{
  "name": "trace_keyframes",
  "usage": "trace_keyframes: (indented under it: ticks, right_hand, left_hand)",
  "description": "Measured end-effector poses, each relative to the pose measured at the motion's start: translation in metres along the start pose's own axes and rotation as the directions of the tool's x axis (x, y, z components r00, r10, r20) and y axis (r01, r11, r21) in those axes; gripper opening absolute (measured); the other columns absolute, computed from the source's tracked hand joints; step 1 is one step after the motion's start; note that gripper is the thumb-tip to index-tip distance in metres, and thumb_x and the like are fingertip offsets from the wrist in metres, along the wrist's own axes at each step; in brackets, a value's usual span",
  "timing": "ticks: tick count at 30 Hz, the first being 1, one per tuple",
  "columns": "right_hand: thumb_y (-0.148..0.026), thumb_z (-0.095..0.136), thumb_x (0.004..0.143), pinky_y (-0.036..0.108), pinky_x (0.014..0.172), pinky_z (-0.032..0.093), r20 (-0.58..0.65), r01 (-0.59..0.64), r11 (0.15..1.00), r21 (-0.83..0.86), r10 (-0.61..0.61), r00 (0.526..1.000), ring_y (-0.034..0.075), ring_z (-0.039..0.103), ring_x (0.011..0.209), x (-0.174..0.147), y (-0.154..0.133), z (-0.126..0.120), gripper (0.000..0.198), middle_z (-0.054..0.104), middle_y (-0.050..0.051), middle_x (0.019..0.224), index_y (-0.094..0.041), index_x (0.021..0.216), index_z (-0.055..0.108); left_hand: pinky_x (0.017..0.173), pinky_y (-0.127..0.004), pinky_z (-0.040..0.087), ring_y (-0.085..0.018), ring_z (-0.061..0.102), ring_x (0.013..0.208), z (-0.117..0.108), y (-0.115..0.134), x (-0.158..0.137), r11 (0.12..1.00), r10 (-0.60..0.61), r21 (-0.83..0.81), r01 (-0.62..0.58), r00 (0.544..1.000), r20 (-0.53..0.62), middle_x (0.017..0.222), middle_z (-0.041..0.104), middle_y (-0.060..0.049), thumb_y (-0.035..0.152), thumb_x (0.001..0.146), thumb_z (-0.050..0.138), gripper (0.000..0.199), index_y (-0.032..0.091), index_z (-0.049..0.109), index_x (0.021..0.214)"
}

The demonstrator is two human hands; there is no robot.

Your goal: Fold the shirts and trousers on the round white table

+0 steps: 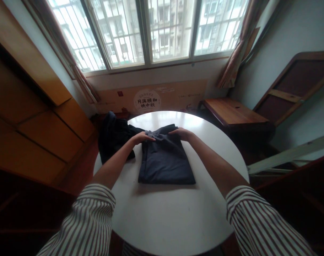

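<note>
A dark grey-blue folded garment [166, 163], which looks like trousers, lies on the round white table [172, 217]. My left hand [142, 137] grips its far left corner, thumb on top and the other fingers partly hidden by the cloth. At the far right corner, my right hand [182, 133] pinches the fabric with its fingers under or behind the edge. Between the two hands the far edge is slightly raised and wrinkled, while the near part lies flat with a straight front fold.
A heap of black clothing [112, 137] hangs over the table's left edge, close to my left forearm. Beyond the table stand a low wooden table [236, 110] at right and a printed board [175, 94] under the window. Orange-brown cabinets [44, 135] line the left side.
</note>
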State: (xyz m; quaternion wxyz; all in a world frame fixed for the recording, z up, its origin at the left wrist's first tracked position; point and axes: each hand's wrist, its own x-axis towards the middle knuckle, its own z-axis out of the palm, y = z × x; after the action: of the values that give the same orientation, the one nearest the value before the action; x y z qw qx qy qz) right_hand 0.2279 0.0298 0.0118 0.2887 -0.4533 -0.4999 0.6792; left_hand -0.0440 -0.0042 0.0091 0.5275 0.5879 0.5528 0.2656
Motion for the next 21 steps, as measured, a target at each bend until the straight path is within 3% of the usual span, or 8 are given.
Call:
trace_keyframes:
  ticks: [5,8,10,11,13,16,18,21]
  right_hand:
    - [-0.004,0.069,0.077,0.029,0.077,0.058,0.080,0.034,0.999,0.036,-0.037,0.996,0.017,0.070,0.071,-0.009,-0.003,0.006,0.014,0.074,0.008,0.078,-0.011,0.089,0.067]
    - [-0.015,0.069,0.083,0.033,0.081,0.057,0.020,0.130,0.990,0.050,-0.131,0.991,0.018,0.070,0.077,-0.015,-0.017,0.010,0.009,0.073,0.008,0.078,-0.011,0.090,0.066]
    - [-0.023,0.072,0.083,0.033,0.084,0.056,-0.047,0.235,0.970,0.061,-0.233,0.971,0.017,0.069,0.081,-0.019,-0.038,0.010,0.016,0.072,0.005,0.080,-0.013,0.093,0.065]
    - [-0.026,0.074,0.081,0.032,0.085,0.055,-0.079,0.309,0.949,0.066,-0.303,0.950,0.016,0.068,0.083,-0.023,-0.051,0.009,0.019,0.072,0.003,0.082,-0.015,0.093,0.064]
    - [-0.027,0.078,0.076,0.031,0.088,0.054,-0.137,0.512,0.858,0.038,-0.503,0.853,0.015,0.067,0.085,-0.033,-0.080,0.004,0.024,0.071,-0.001,0.086,-0.019,0.094,0.064]
    - [-0.027,0.081,0.069,0.030,0.087,0.052,-0.167,0.787,0.596,-0.160,-0.802,0.574,0.015,0.064,0.085,-0.062,-0.114,-0.006,0.031,0.070,-0.002,0.089,-0.022,0.095,0.065]
    - [-0.025,0.079,0.071,0.030,0.083,0.053,-0.074,0.826,0.442,-0.351,-0.892,0.446,0.015,0.063,0.083,-0.088,-0.117,-0.013,0.035,0.070,-0.001,0.092,-0.023,0.103,0.065]
    - [-0.017,0.067,0.079,0.031,0.082,0.054,0.134,0.777,0.296,-0.555,-0.891,0.434,0.017,0.066,0.085,-0.131,-0.080,-0.019,0.037,0.072,0.003,0.098,-0.024,0.115,0.064]
  left_hand:
    - [0.083,-0.035,0.057,-0.022,0.071,0.082,0.006,0.000,-0.006,0.994,-0.001,-0.113,0.005,0.999,0.036,0.088,0.075,-0.009,0.024,0.054,0.091,0.039,0.011,0.074,0.086]
    - [0.078,-0.036,0.058,-0.021,0.070,0.078,0.006,0.015,-0.008,0.995,0.091,-0.044,-0.093,0.995,-0.046,0.084,0.074,-0.009,0.025,0.060,0.087,0.034,0.009,0.072,0.086]
    - [0.074,-0.034,0.058,-0.020,0.069,0.076,0.003,0.039,-0.010,0.967,0.244,0.128,-0.220,0.944,-0.221,0.081,0.073,-0.007,0.024,0.066,0.083,0.027,0.009,0.070,0.086]
    - [0.074,-0.034,0.057,-0.020,0.068,0.077,0.000,0.056,-0.011,0.925,0.357,0.252,-0.286,0.880,-0.314,0.081,0.072,-0.006,0.023,0.069,0.081,0.025,0.009,0.070,0.086]
    - [0.077,-0.033,0.055,-0.021,0.067,0.083,-0.005,0.094,-0.019,0.764,0.610,0.520,-0.381,0.689,-0.391,0.086,0.072,-0.006,0.022,0.074,0.077,0.023,0.010,0.070,0.091]
    - [0.083,-0.037,0.052,-0.022,0.066,0.089,-0.008,0.139,-0.042,0.476,0.844,0.767,-0.429,0.468,-0.262,0.091,0.072,-0.009,0.025,0.083,0.071,0.023,0.008,0.068,0.098]
    - [0.086,-0.038,0.051,-0.022,0.066,0.091,-0.001,0.148,-0.064,0.370,0.884,0.813,-0.450,0.440,-0.159,0.094,0.071,-0.009,0.021,0.087,0.064,0.017,0.010,0.068,0.100]
    - [0.093,-0.038,0.048,-0.021,0.065,0.102,0.022,0.116,-0.099,0.243,0.887,0.826,-0.509,0.461,0.023,0.107,0.072,-0.008,0.009,0.084,0.058,0.025,0.016,0.067,0.107]
